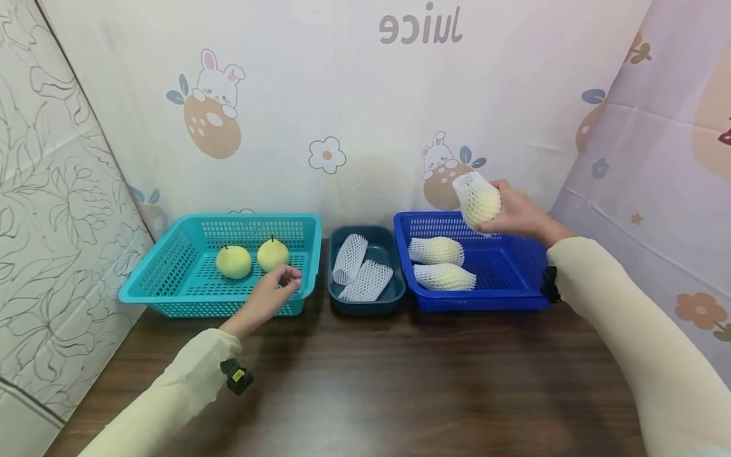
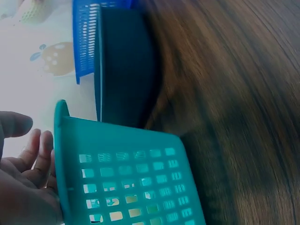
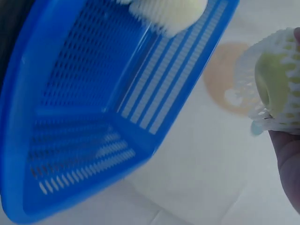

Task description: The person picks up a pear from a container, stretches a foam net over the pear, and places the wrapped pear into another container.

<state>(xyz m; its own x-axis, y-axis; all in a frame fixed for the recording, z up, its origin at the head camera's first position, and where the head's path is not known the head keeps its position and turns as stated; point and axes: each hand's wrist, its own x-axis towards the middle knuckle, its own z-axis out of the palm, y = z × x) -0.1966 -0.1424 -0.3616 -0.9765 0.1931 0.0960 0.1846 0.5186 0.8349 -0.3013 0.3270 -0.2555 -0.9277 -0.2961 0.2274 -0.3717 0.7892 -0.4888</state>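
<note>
In the head view my right hand [image 1: 516,212] grips a pear in a white foam net [image 1: 481,202], held above the blue basket [image 1: 485,301]. Two netted pears [image 1: 436,251] lie side by side at that basket's left end. Over the front right rim of the turquoise basket [image 1: 228,308] hovers my left hand [image 1: 274,293], its fingers loosely bent around nothing. Behind it, two bare yellow-green pears [image 1: 233,262] sit in the turquoise basket. In the right wrist view the net's loose end hangs off the held pear [image 3: 276,86].
Between the two baskets stands a dark teal tray [image 1: 367,308] with two white foam nets [image 1: 350,259] in it. All three containers stand on a dark wooden table [image 1: 388,381]. A printed cloth [image 1: 365,114] hangs right behind them.
</note>
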